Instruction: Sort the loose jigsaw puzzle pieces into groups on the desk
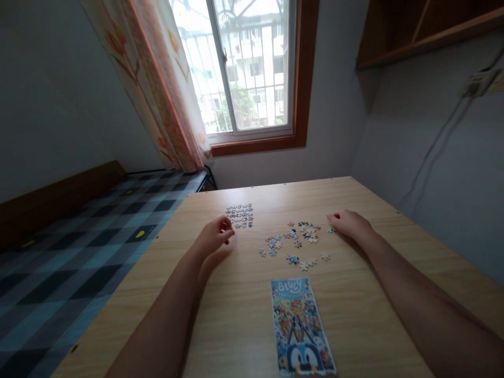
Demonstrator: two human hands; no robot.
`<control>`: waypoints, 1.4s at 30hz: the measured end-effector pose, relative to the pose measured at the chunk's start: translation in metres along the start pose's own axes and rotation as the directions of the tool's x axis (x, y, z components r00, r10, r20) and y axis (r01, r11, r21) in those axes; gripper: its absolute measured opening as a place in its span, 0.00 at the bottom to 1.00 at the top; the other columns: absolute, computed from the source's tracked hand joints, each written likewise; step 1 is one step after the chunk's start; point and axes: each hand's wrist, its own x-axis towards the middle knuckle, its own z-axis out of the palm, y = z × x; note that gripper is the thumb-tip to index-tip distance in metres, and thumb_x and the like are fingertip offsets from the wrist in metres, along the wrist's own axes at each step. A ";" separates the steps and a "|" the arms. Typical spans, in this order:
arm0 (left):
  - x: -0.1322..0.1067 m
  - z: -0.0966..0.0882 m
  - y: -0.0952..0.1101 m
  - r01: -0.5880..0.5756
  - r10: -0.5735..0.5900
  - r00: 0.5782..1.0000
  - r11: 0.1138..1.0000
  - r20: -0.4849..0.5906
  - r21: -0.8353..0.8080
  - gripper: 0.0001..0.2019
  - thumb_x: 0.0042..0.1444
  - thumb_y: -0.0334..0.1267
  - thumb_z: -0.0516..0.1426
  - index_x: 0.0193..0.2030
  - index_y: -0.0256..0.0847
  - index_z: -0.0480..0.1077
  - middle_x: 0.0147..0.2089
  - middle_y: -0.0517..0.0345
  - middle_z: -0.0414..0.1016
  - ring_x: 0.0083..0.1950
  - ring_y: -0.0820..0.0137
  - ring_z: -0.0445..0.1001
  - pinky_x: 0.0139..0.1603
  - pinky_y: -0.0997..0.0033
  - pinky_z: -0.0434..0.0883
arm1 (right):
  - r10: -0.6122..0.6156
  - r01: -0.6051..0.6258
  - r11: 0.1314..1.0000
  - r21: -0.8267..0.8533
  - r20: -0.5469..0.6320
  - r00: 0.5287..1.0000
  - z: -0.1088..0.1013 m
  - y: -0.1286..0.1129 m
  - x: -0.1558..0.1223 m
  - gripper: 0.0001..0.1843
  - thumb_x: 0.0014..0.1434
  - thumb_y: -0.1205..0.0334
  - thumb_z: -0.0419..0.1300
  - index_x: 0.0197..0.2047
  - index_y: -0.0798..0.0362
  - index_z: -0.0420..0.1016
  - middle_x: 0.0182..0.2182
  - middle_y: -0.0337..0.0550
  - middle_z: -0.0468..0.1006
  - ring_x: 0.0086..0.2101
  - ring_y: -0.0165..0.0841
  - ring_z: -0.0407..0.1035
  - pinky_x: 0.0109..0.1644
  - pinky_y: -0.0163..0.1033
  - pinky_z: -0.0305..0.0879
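My left hand point(216, 234) hovers low over the table's left side, fingers loosely curled and thumb apart, with nothing visible in it. Just beyond it, small jigsaw pieces point(241, 214) lie in close, neat rows. On the right, my right hand point(349, 224) rests near the tabletop with its fingers curled together; whatever may be inside them is hidden. A single blue puzzle piece point(330, 230) lies just below its fingertips. Between the hands is a loose scatter of jigsaw pieces point(298, 244), some coloured side up and some pale.
A Bluey picture sheet point(301, 328) lies on the wooden table point(236, 315) near me. Left of the table stands a bed with a checked cover point(90, 252). Behind are a window point(252, 68) and a flowered curtain point(153, 79). A shelf point(425, 37) hangs at upper right.
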 end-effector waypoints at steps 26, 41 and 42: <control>0.006 0.007 -0.011 0.139 -0.031 0.983 0.765 -0.179 0.628 0.15 0.56 0.42 0.53 0.43 0.48 0.80 0.40 0.55 0.81 0.40 0.65 0.77 0.40 0.72 0.70 | -0.006 0.006 0.999 -0.040 0.001 1.000 -0.001 -0.002 -0.004 0.22 0.60 0.47 0.49 0.39 0.50 0.80 0.38 0.49 0.80 0.38 0.37 0.72 0.38 0.35 0.60; 0.013 0.011 -0.014 0.178 -0.031 0.972 0.752 -0.235 0.635 0.15 0.59 0.44 0.53 0.43 0.49 0.81 0.46 0.55 0.80 0.45 0.64 0.76 0.45 0.70 0.71 | 0.015 -0.015 0.999 -0.040 -0.021 1.000 -0.001 -0.004 -0.006 0.21 0.59 0.47 0.50 0.38 0.50 0.80 0.39 0.49 0.80 0.39 0.38 0.73 0.37 0.35 0.61; 0.013 0.011 -0.014 0.178 -0.029 0.971 0.750 -0.237 0.637 0.15 0.59 0.45 0.53 0.43 0.49 0.81 0.46 0.55 0.80 0.45 0.64 0.76 0.45 0.70 0.71 | 0.018 -0.019 0.999 -0.041 -0.020 1.000 -0.002 -0.004 -0.006 0.21 0.60 0.47 0.50 0.38 0.50 0.80 0.40 0.49 0.80 0.39 0.38 0.73 0.37 0.35 0.61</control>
